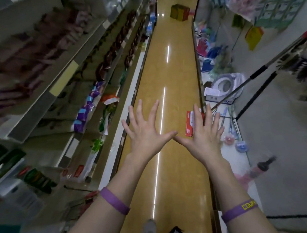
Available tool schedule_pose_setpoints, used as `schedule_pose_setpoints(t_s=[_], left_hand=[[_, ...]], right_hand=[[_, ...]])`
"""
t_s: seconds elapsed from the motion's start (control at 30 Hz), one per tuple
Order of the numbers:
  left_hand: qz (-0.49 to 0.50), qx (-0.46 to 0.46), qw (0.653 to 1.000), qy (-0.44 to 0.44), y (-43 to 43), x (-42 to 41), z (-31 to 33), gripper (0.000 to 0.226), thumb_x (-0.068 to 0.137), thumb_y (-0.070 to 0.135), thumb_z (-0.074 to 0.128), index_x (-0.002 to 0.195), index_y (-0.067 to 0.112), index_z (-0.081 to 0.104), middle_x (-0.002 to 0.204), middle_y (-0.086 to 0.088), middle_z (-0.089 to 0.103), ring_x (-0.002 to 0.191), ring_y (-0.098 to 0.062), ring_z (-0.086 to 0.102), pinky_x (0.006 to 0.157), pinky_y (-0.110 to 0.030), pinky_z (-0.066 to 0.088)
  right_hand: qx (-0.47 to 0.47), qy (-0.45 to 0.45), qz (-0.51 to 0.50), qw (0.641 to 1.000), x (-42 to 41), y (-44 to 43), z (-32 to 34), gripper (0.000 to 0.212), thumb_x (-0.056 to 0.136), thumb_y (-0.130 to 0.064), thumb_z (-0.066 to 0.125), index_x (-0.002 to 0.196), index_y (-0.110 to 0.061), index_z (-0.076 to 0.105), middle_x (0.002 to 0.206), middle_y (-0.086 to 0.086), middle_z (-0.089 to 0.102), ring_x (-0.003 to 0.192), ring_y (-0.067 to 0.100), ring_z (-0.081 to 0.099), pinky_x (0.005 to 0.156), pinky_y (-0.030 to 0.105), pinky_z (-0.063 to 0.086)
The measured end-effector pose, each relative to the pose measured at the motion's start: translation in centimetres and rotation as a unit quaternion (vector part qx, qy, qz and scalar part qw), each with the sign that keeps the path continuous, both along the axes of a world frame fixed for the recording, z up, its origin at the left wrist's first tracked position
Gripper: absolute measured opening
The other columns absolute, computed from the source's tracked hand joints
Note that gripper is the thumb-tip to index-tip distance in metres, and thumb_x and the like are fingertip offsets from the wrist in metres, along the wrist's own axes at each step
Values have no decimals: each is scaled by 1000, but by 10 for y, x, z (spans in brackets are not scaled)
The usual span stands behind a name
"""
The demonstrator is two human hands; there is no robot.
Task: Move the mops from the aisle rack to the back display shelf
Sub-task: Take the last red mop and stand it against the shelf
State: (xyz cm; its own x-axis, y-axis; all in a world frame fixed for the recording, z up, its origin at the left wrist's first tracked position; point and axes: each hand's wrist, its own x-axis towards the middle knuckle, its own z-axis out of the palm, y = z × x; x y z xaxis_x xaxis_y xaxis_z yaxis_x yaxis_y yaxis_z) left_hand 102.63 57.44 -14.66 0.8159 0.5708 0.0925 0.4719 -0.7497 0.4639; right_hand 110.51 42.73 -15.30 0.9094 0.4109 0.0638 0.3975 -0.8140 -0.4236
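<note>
Glossy tan floor (175, 74) runs straight ahead of us between two walls of shelving. It makes a narrow lane that is open as far as a yellow and red carton (179, 12) at its far end.

The mops lean in the right-hand rack. One mop pole (270, 64), silver with a black grip sleeve, slants from the upper right of our view down to the lower left. Its low end reaches the shelf's front edge just beyond our right hand (204, 136). A darker pole (257, 97) runs almost parallel beside it, nearer to us. Both long axes point out of the rack toward the aisle. Their upper ends are blurred, so we cannot tell which end carries a head.

Our left hand (146, 133) and right hand hang over the lane, backs up, fingers fanned straight and wide, thumb tips meeting, grasping nothing. A purple wristband (114, 200) circles each forearm.

Behind the right fingers, a red and white box (191, 123) sits at the right shelf's edge; we cannot tell whether they touch it. Near it lie a white ring-shaped seat (223, 85) and small pink and blue heads on thin handles (231, 137). The left shelving (55, 91) holds bright packets right up to the aisle edge. One shoe (149, 228) shows on the floor below us.
</note>
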Motion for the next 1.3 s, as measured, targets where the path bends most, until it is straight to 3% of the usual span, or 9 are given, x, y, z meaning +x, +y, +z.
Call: schedule_pose_setpoints(t_s=[0.5,0.83,1.17,1.3], left_hand=[[-19,-3,1000,-8,95,284,-6,105,71,75,63,153,48,2,164,2,-13,148,-25,-23,113,-56,-16],[-17,8,1000,-9,156,479,21,99,74,76,59,153,47,7,164,2,-8,149,-25,-18,114,-56,-12],[-102,-26,994,-7,182,641,16,100,74,71,63,152,50,4,164,5,-9,150,-23,-16,118,-60,-5],[-151,-47,987,-26,202,719,7,100,73,72,64,151,51,4,164,6,-8,150,-22,-16,117,-57,-7]], right_hand=[[33,10,9,999,287,103,-25,111,78,-75,57,156,-37,-13,166,3,-16,152,37,-15,119,64,2],[73,30,29,996,484,162,4,110,79,-75,56,156,-37,-12,167,0,-15,152,32,-16,121,61,-1],[59,28,-56,996,617,181,-10,110,78,-77,55,158,-34,-8,167,2,-13,153,33,-14,119,61,0],[50,22,-108,993,676,191,-14,110,81,-68,63,158,-33,-7,167,3,-13,153,33,-14,119,60,-1]])
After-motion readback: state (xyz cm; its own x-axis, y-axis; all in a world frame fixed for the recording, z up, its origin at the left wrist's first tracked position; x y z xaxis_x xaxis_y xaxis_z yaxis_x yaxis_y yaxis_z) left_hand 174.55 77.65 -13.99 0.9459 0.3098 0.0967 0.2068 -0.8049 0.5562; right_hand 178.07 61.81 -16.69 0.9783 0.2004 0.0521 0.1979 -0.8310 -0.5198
